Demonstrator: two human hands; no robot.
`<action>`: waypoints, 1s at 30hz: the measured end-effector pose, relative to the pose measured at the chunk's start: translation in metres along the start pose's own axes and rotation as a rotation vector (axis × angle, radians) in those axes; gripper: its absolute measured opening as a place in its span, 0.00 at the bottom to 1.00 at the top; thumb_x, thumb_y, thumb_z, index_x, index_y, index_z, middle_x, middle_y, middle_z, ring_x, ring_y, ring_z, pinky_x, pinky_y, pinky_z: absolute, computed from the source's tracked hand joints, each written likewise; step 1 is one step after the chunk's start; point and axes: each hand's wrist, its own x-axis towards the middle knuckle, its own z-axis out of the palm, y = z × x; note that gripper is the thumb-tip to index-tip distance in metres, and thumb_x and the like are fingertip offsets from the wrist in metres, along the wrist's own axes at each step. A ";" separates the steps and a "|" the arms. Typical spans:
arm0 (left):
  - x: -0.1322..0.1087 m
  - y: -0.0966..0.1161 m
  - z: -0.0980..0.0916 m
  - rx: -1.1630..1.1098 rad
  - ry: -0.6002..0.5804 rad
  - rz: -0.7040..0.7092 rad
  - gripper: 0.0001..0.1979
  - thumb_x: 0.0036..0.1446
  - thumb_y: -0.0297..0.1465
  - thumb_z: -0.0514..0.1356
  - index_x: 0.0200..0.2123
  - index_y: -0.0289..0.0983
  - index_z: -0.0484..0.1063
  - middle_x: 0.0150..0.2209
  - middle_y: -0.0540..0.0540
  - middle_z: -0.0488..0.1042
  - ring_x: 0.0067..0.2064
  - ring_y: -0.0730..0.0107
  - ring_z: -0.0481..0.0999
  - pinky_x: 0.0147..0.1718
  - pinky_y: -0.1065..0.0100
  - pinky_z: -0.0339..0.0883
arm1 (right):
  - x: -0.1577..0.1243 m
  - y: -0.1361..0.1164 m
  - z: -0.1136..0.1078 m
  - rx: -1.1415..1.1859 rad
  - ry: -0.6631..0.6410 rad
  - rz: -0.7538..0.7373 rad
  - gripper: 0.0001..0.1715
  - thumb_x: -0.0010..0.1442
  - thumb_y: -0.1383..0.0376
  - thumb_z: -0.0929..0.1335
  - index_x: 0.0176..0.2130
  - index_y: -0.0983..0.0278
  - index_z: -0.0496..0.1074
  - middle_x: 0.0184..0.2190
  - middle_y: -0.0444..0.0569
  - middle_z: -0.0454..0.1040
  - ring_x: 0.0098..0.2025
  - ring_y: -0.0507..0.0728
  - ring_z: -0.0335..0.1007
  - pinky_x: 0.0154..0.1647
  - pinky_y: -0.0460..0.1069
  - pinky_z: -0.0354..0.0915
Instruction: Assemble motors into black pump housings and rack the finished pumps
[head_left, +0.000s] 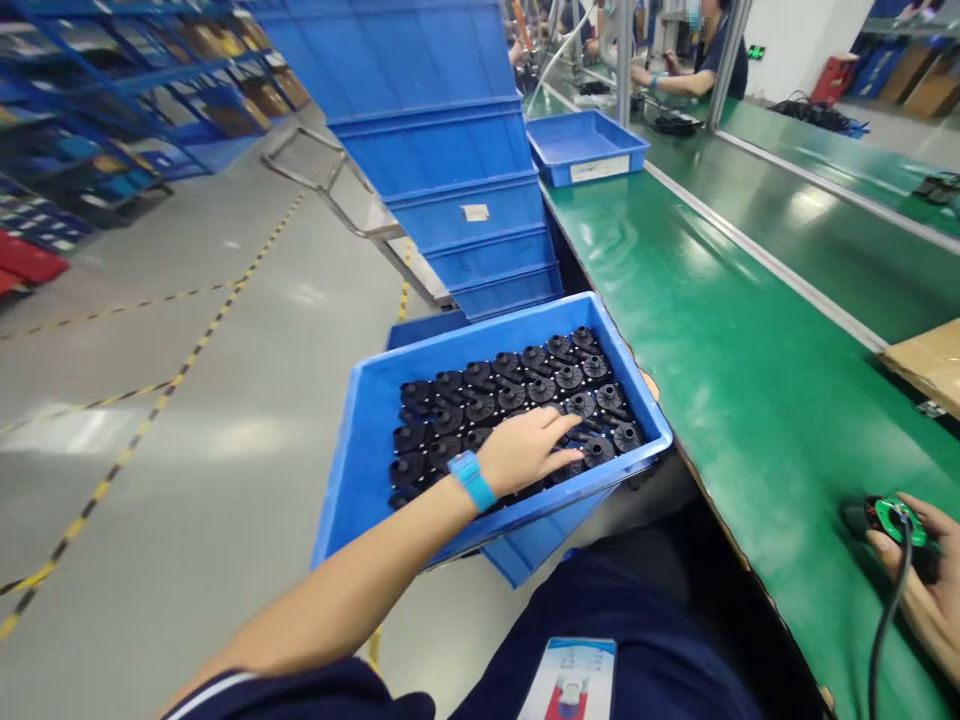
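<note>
My left hand, with a blue strap on its wrist, reaches over a blue bin of round black parts set in rows. Its fingers are spread, and the fingertips rest on or just above parts near the bin's front right. At the right edge, over the green tabletop, my right hand grips a black part with a green circuit board on its face. A dark cable hangs from that part.
Stacked blue bins rise beyond the parts bin. A blue tray sits on the table's far end, a cardboard box at right. A metal cart stands left of the stack. Another person is at the far bench.
</note>
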 end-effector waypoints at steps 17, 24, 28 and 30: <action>0.070 0.022 0.008 -0.015 0.155 0.189 0.21 0.72 0.40 0.48 0.52 0.36 0.76 0.47 0.38 0.82 0.45 0.58 0.84 0.43 0.63 0.77 | -0.005 -0.032 -0.004 -0.051 0.018 -0.062 0.37 0.69 0.40 0.60 0.62 0.63 0.63 0.45 0.56 0.76 0.44 0.64 0.73 0.43 0.57 0.72; 0.093 0.040 -0.123 0.022 0.531 0.320 0.24 0.70 0.49 0.48 0.52 0.41 0.76 0.45 0.45 0.83 0.43 0.59 0.83 0.43 0.64 0.74 | -0.003 -0.035 -0.003 0.010 0.049 -0.067 0.33 0.70 0.45 0.61 0.61 0.65 0.64 0.48 0.58 0.76 0.47 0.65 0.73 0.48 0.59 0.72; 0.165 0.086 -0.116 0.015 0.480 0.413 0.28 0.71 0.50 0.45 0.53 0.39 0.76 0.47 0.42 0.82 0.46 0.56 0.82 0.43 0.62 0.74 | -0.004 -0.041 -0.005 0.088 0.074 -0.082 0.28 0.71 0.48 0.63 0.59 0.64 0.66 0.48 0.57 0.77 0.47 0.64 0.74 0.49 0.59 0.73; 0.203 0.113 -0.101 0.020 0.407 0.434 0.27 0.70 0.48 0.46 0.54 0.39 0.76 0.47 0.41 0.82 0.45 0.55 0.82 0.42 0.60 0.74 | -0.003 -0.043 -0.006 0.131 0.088 -0.087 0.27 0.71 0.49 0.64 0.59 0.64 0.66 0.49 0.57 0.77 0.48 0.64 0.74 0.50 0.59 0.73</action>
